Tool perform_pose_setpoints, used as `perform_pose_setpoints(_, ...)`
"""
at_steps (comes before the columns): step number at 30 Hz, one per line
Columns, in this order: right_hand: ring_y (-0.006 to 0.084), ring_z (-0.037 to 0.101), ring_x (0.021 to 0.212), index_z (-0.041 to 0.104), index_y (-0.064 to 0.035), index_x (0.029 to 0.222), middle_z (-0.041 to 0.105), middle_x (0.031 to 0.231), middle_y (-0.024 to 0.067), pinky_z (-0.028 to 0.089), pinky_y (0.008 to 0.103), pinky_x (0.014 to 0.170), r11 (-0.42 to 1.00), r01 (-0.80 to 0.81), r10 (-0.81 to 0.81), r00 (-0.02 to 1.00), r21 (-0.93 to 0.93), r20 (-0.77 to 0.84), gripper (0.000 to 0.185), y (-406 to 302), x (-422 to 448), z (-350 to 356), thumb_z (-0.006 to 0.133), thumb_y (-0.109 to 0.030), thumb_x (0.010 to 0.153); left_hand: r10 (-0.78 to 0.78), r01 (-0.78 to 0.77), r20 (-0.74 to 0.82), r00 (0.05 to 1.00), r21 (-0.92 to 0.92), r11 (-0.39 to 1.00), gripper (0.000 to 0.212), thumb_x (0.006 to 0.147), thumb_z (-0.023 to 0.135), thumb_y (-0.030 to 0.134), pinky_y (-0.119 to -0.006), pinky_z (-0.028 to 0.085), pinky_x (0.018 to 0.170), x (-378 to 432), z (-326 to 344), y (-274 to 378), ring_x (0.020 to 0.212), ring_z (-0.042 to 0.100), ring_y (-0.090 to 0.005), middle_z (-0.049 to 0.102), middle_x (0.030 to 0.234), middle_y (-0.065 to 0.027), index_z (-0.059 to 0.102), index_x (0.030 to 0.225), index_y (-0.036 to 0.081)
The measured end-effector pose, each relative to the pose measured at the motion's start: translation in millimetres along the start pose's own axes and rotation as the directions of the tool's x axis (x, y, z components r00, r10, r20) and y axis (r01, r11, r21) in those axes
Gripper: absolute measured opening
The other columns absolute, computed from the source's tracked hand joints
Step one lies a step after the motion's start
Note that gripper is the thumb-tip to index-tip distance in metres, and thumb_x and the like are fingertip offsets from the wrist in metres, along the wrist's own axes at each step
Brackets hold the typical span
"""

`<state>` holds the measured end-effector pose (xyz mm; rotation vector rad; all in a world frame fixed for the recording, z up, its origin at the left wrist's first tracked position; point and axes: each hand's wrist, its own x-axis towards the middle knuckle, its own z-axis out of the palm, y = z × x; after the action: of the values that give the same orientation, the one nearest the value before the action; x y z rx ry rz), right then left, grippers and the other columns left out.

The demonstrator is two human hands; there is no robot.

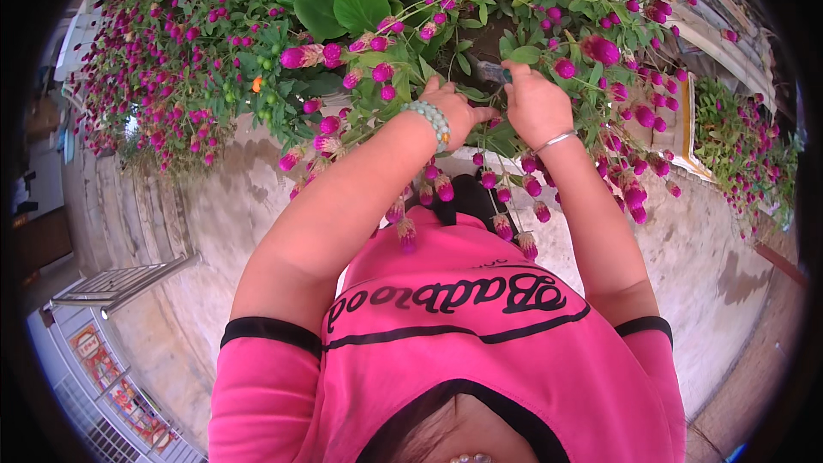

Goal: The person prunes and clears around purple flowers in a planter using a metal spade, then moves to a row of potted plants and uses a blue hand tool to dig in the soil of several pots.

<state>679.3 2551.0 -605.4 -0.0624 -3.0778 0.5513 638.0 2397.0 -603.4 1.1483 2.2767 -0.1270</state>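
Note:
My left hand (452, 114), with a green bead bracelet (429, 117) at the wrist, reaches into the stems of magenta globe amaranth (382, 72). Its thumb points right, and leaves hide part of the fingers. Beside it, my right hand (539, 106) has its fingers curled around a small hand tool (492, 71). The tool's grey end shows over dark soil (492, 42); foliage and my fingers cover the rest, so its exact kind is unclear. A pale planter rim (472, 153) runs below both hands. Several flower heads (443, 186) hang over it towards my pink shirt.
Broad-leaved plants (360, 6) grow behind my hands. At left stands a plant with green fruits and one orange fruit (257, 84). A white foam box (681, 135) is at right. Concrete paving (238, 206) lies below, with a metal railing (125, 283) at lower left.

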Motion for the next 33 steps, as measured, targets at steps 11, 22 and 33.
perform_pose_setpoints(11, 0.0352, 0.063, 0.071, 0.044, -0.0061, 0.107, 0.062, 0.081, 0.0174, 0.051, 0.0434, 0.061, 0.996, -0.015, 0.018, 0.999, -0.089, 0.031, 0.035, 2, -3, -18, 0.057, -0.01, 0.074, -0.021, 0.021, 0.006, 1.0, -0.011, 1.0, 0.06, 0.078, 0.051, 0.011, -0.052, 0.017, 0.106, 2, 3, -5, 0.122, 0.042, -0.0322, 0.055, 0.121, -0.0097, 0.041, 0.132, 0.037)
perform_pose_setpoints(22, 0.0364, 0.061, 0.069, 0.047, -0.0063, 0.105, 0.063, 0.077, 0.0181, 0.048, 0.0462, 0.06, 0.995, -0.094, 0.095, 0.994, -0.036, 0.046, 0.029, -6, -3, -2, 0.057, -0.018, 0.081, 0.027, -0.024, 0.044, 0.999, -0.053, 0.998, 0.059, 0.075, 0.06, 0.025, -0.055, 0.021, 0.103, 6, -9, -5, 0.119, 0.043, -0.0346, 0.057, 0.116, -0.0104, 0.043, 0.13, 0.035)
perform_pose_setpoints(33, 0.0346, 0.062, 0.068, 0.044, -0.0071, 0.098, 0.061, 0.077, 0.0165, 0.05, 0.0435, 0.057, 0.996, 0.031, -0.026, 0.998, -0.084, 0.062, 0.027, -7, -9, -8, 0.058, -0.011, 0.075, 0.037, -0.034, 0.042, 0.998, -0.074, 0.997, 0.06, 0.074, 0.059, 0.026, -0.054, 0.023, 0.102, 6, -4, -8, 0.11, 0.049, -0.0315, 0.06, 0.11, -0.0098, 0.042, 0.131, 0.035)
